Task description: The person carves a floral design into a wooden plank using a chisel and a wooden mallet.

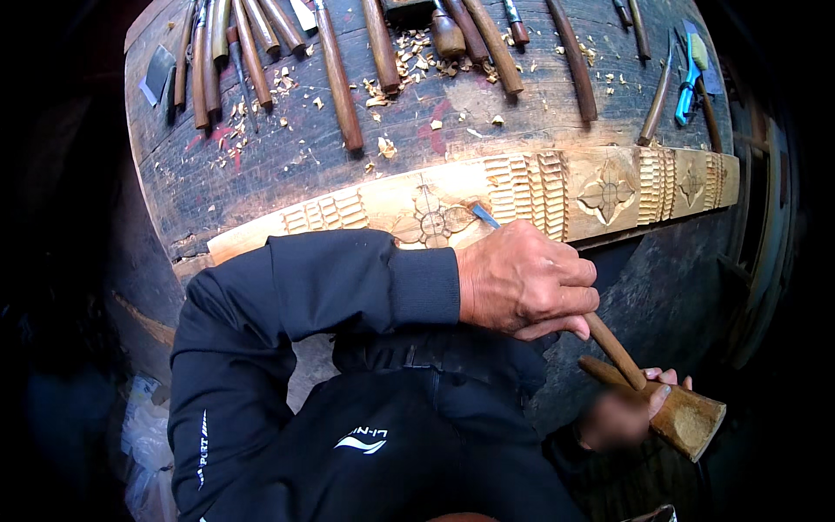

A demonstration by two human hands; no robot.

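Observation:
My left hand [532, 280] is closed round a wood chisel, reaching across in a dark sleeve. Its narrow blade [485, 216] meets the carved board beside a flower pattern, and its wooden handle [616, 350] slants down to the right. Lower right, my right hand [663, 391] is wrapped round a wooden mallet [691, 419] with a broad, worn end. The chisel's butt overlaps the mallet in view; whether they touch I cannot tell. The long pale board [390, 202] carries cut flower outlines and bands of stepped notches. My left sleeve hides part of its near edge.
Several wooden-handled carving tools [339, 83] lie along the far side of the dark worktable [287, 165]. Wood chips [387, 148] are scattered among them. A blue brush [693, 74] lies at the far right. A plastic bag [148, 444] sits below on the left.

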